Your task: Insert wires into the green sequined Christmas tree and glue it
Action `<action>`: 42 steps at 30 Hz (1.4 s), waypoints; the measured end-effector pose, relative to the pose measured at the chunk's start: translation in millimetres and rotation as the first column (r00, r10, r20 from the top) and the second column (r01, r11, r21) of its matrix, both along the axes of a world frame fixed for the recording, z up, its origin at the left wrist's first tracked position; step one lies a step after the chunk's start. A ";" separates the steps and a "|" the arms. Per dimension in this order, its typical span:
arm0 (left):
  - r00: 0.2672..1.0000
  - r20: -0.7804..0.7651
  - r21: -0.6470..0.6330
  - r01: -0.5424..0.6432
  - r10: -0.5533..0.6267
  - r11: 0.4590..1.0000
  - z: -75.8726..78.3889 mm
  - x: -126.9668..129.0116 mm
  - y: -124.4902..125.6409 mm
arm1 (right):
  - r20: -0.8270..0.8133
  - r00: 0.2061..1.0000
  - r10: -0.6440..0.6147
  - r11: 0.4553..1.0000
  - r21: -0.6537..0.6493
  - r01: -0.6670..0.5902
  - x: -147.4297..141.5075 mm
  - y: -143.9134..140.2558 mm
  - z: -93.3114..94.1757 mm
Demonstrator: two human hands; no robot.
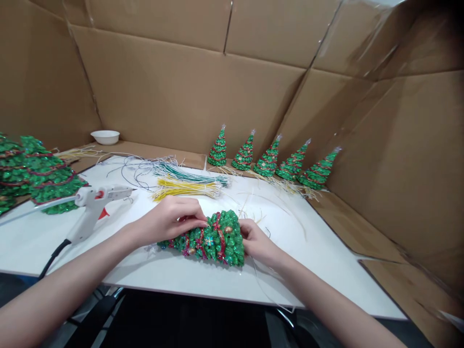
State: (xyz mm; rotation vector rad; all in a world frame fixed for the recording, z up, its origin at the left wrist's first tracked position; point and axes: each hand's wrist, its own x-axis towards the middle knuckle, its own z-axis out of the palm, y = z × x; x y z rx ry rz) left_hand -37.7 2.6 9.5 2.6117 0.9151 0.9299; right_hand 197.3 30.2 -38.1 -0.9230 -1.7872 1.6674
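Observation:
A green glittery Christmas tree figurine (pixel 224 237) with red garlands and small coloured ornaments lies on its side on the white table, tip to the left and base to the right. My left hand (pixel 181 217) is closed at its upper side, thumb and forefinger pinched together against the surface. At the base end, my right hand (pixel 255 239) has its fingers curled in; the fingertips and whatever they grip are hidden behind the base. Thin pale wire (pixel 263 285) trails from below the right hand towards the table's front edge.
A white glue gun (pixel 89 208) with a black cord stands at left, near larger trees (pixel 54 176). Yellow wires (pixel 188 188) and green wires (pixel 192 173) lie bundled behind my hands. Several small trees (pixel 266 157) line the cardboard wall (pixel 163 87). A white bowl (pixel 105 137) sits back left.

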 end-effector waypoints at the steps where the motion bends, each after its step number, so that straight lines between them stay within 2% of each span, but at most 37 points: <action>1: 1.000 -0.006 0.012 -0.005 0.005 1.000 0.2 0.1 -0.6 | -0.003 1.000 -0.004 1.000 0.002 0.004 0.1 0.0 -0.5; 8: 0.999 -0.034 0.033 0.015 -0.014 0.999 2.1 1.7 -2.9 | -0.001 1.000 0.002 1.000 0.031 -0.002 0.4 1.0 -0.9; 13: 0.999 0.008 0.063 0.046 -0.047 0.997 0.0 0.9 -1.3 | -0.022 1.000 0.009 0.998 0.065 -0.008 0.1 2.2 -1.9; 15: 0.998 0.047 0.034 0.046 -0.047 0.998 -1.3 -0.1 -0.3 | -0.033 0.999 0.007 0.998 0.056 -0.005 0.3 1.8 -1.7; 20: 0.990 0.134 -0.086 -0.023 0.035 0.996 -2.0 -0.1 1.1 | -0.047 0.999 0.000 1.000 0.025 0.001 0.1 0.5 0.7; 27: 0.987 0.162 -0.184 0.012 0.018 0.983 0.1 2.2 2.2 | -0.042 0.999 -0.013 1.000 -0.022 0.012 0.5 2.0 -2.2; 34: 0.990 0.139 -0.067 0.030 -0.020 0.997 -3.8 1.3 4.8 | -0.048 0.999 -0.008 1.000 0.021 0.009 0.1 0.8 0.1; 42: 0.982 0.146 0.050 0.114 -0.121 0.992 -5.2 3.4 9.0 | -0.032 0.999 0.006 1.000 0.006 -0.005 0.6 3.9 -2.0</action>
